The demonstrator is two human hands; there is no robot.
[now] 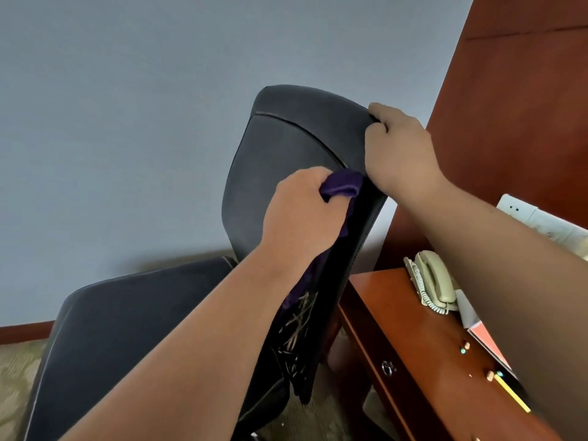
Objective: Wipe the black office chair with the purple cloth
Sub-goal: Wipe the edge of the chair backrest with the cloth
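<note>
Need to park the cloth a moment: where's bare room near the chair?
The chair seat, below-left of the backrest, shows bare. On the desk, the wood between the telephone and the chair-side edge is free. Farther along it is crowded: papers, a pencil, small items.

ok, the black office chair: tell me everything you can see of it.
The black office chair is upholstered in dark, fabric-looking material, with pale piping curving across its tall backrest. Its seat shows lower left; the darker rear side carries pale streaks. It sits over patterned carpet beside a red-brown wooden desk. The right hand grips its top corner; the left hand holds a bunched purple cloth against its side edge.
</note>
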